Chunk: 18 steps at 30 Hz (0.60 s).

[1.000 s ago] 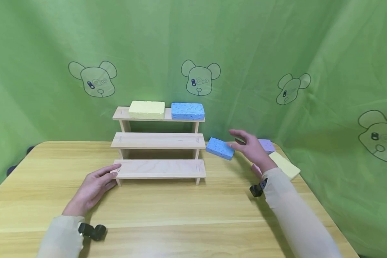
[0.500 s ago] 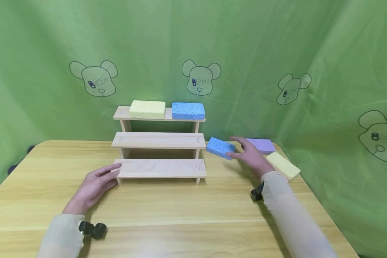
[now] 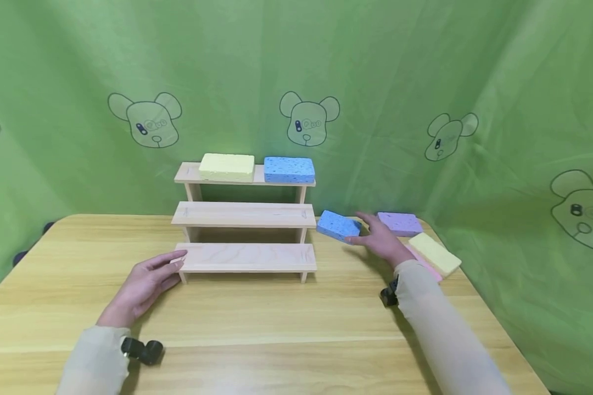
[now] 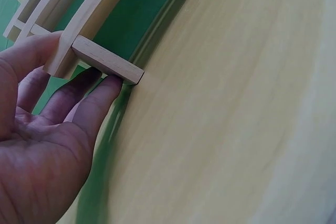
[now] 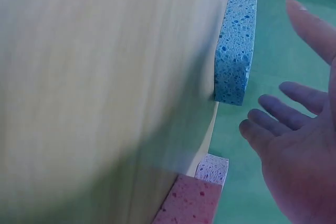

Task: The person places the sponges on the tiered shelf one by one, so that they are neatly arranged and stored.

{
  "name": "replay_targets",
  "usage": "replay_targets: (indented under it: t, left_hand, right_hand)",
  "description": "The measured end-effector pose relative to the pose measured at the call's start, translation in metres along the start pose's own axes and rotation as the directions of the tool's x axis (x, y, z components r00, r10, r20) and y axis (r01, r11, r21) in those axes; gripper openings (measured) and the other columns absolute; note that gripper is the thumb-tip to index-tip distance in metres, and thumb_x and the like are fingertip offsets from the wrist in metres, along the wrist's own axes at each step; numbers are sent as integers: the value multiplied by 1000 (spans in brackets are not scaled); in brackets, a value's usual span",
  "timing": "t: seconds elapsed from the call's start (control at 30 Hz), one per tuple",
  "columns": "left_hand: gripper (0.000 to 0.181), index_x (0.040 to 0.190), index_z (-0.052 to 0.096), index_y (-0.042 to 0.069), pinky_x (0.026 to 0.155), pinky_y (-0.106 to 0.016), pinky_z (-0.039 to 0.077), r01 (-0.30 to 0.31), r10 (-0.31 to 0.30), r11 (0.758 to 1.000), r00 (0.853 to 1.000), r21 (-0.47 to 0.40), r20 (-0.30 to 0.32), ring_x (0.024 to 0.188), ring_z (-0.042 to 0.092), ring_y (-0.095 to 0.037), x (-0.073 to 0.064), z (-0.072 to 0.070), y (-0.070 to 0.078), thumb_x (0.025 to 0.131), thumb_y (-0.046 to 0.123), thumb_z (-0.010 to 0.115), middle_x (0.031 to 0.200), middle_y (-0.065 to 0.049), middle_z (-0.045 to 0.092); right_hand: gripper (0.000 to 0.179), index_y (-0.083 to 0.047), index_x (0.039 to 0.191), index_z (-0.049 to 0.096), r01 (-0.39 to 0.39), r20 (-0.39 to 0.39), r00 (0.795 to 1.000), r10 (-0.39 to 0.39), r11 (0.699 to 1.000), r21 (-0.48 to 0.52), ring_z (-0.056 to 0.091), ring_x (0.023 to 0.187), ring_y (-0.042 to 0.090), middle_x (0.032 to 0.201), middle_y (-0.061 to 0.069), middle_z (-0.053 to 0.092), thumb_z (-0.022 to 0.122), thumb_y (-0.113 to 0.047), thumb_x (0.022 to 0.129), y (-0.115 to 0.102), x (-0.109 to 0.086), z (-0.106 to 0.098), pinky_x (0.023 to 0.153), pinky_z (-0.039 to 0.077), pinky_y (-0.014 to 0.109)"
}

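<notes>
A three-step wooden display rack (image 3: 249,257) stands on the table. My left hand (image 3: 145,288) pinches the left end of its lowest step; in the left wrist view the thumb lies on the board and fingertips (image 4: 113,81) are at the leg. To the right of the rack, a blue sponge (image 3: 335,224) lies flat and slightly turned. My right hand (image 3: 384,241) spreads thumb and fingers about its right end; the right wrist view shows a gap between the fingers and this blue sponge (image 5: 236,43). On the top step sit a yellow sponge (image 3: 226,167) and another blue sponge (image 3: 289,171).
Right of the right hand lie a purple sponge (image 3: 401,224) and a yellow sponge (image 3: 436,253) overlapping a pink sponge (image 3: 431,271), near the table's right edge. A green curtain (image 3: 375,66) hangs behind and at the right of the wooden table (image 3: 257,340).
My right hand has come down closer to the blue sponge's right end, uncovering the purple sponge and part of the pink one. The left hand keeps its place on the rack.
</notes>
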<state>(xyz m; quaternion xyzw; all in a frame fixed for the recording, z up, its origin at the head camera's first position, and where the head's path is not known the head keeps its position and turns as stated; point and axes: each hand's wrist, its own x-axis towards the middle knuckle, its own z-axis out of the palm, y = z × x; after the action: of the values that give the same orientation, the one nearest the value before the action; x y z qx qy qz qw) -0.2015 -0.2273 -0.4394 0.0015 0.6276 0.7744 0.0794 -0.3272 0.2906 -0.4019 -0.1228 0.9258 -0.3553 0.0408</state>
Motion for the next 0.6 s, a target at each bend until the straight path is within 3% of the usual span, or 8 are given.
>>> replay_targets:
  t: [0.17,0.33,0.6]
  left_hand:
    - [42,136,56,-1,99,-30,50,-2,2,1000,1000,10,2,110,60,-9,1,-1,-1,97,11,64,155,-21,26]
    - [42,135,56,-1,100,-31,50,-8,8,1000,1000,28,6,110,61,-9,2,-2,-2,97,11,64,154,-23,26]
    - [43,136,55,-1,100,-32,49,2,-2,999,1000,36,5,110,61,-10,2,-2,0,96,13,66,155,-23,25]
  right_hand:
    - [92,6,150,28,1,19,1000,0,999,-44,17,141,47,154,29,24,80,-32,83,6,10,2,117,16,61]
    - [91,8,149,29,-3,33,999,4,1000,-28,18,141,47,152,31,25,80,-27,83,8,17,5,117,14,60]
    - [81,15,144,33,-27,34,999,28,999,-31,32,134,48,144,36,35,78,-16,85,10,20,6,116,25,56]
